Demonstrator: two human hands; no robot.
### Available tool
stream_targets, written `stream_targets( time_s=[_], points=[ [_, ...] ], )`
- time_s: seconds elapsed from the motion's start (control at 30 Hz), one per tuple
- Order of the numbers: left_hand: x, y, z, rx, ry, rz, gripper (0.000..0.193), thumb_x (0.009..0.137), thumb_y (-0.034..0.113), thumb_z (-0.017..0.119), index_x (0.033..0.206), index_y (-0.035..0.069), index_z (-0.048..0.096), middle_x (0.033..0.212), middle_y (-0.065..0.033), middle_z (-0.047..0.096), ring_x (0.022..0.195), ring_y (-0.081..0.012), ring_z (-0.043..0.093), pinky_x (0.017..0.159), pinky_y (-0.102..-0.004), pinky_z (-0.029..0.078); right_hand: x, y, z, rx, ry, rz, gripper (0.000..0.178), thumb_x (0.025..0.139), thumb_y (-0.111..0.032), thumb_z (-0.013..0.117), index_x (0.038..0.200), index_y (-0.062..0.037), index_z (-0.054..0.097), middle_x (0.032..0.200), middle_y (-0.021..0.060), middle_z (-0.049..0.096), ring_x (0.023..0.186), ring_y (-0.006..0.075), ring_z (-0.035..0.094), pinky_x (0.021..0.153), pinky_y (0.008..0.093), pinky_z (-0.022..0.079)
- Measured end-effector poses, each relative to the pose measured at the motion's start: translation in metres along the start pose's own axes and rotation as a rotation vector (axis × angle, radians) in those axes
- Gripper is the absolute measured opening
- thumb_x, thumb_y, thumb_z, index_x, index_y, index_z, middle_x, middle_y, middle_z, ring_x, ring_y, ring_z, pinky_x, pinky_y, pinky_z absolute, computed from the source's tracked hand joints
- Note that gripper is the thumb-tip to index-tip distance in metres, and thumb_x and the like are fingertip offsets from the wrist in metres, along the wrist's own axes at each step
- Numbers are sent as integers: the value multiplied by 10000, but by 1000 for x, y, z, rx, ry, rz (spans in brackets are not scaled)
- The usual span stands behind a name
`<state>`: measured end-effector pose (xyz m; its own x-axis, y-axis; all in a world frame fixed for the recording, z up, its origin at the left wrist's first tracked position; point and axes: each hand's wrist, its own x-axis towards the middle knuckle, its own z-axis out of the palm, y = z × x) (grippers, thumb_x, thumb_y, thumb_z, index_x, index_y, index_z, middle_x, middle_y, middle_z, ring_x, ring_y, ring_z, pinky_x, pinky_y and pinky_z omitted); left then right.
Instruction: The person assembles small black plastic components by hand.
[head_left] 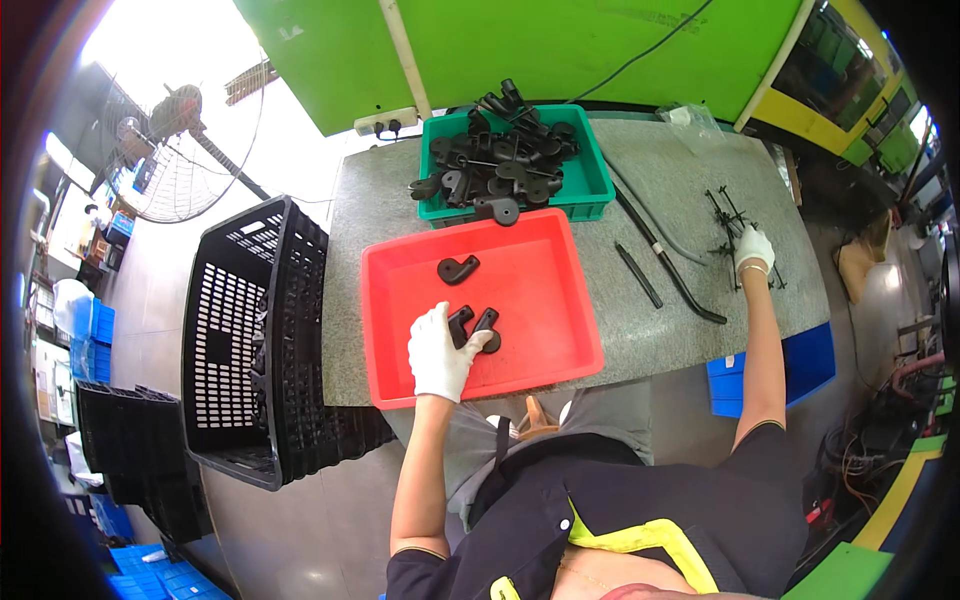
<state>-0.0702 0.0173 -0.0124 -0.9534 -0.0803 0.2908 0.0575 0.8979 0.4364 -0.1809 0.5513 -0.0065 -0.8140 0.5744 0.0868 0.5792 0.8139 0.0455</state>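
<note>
My left hand (438, 355), in a white glove, is over the red tray (375, 300). Its fingers and thumb close around a black hooked plastic part (459, 324), and the thumb lies against a second black plastic part (488, 326). Another loose black part (457, 269) lies farther back in the tray. At the table's right side, my gloved right hand (754, 249) is closed on a cluster of thin black plastic sprues (729, 214); its fingertips are partly hidden.
A green bin (597, 200) heaped with black parts stands behind the tray. Black rods (638, 274) and a grey bent tube (655, 212) lie mid-table. A black crate (282, 340) stands left, a blue bin (722, 385) below the right edge, a fan (190, 165) far left.
</note>
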Motion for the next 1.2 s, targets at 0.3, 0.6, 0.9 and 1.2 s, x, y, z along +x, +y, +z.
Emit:
stream_targets(
  time_s=[0.3, 0.6, 0.9, 1.2],
  points=[
    [1, -5, 0, -99, -7, 119, 209, 795, 167, 710, 741, 38, 555, 723, -155, 588, 693, -350, 561, 618, -441, 435, -27, -256, -49, 690, 36, -865, 288, 899, -325, 500, 1017, -110, 652, 959, 173, 665, 918, 378, 622, 805, 447, 495],
    [6, 2, 0, -204, 225, 236, 92, 794, 58, 668, 824, 57, 581, 692, -128, 579, 677, -347, 557, 627, -446, 435, -22, -332, -37, 598, -399, -957, 328, 845, -321, 585, 1100, -141, 684, 1071, 157, 675, 1042, 337, 621, 898, 399, 483],
    [3, 4, -3, -230, 98, 78, 262, 796, 102, 698, 1029, 39, 597, 874, -117, 636, 835, -323, 576, 750, -435, 448, -60, -317, -78, 790, 34, -944, 290, 879, -318, 548, 1042, -118, 681, 1008, 121, 683, 959, 327, 633, 826, 401, 490],
    [38, 3, -24, -639, 449, -26, 758, 746, 252, 806, 1358, 38, 414, 1400, -164, 409, 1254, -306, 451, 1068, -425, 367, -174, -264, -99, 1070, -412, -1206, 187, 870, -104, 574, 1017, -8, 638, 808, 137, 646, 743, 229, 611, 710, 315, 489]
  ],
)
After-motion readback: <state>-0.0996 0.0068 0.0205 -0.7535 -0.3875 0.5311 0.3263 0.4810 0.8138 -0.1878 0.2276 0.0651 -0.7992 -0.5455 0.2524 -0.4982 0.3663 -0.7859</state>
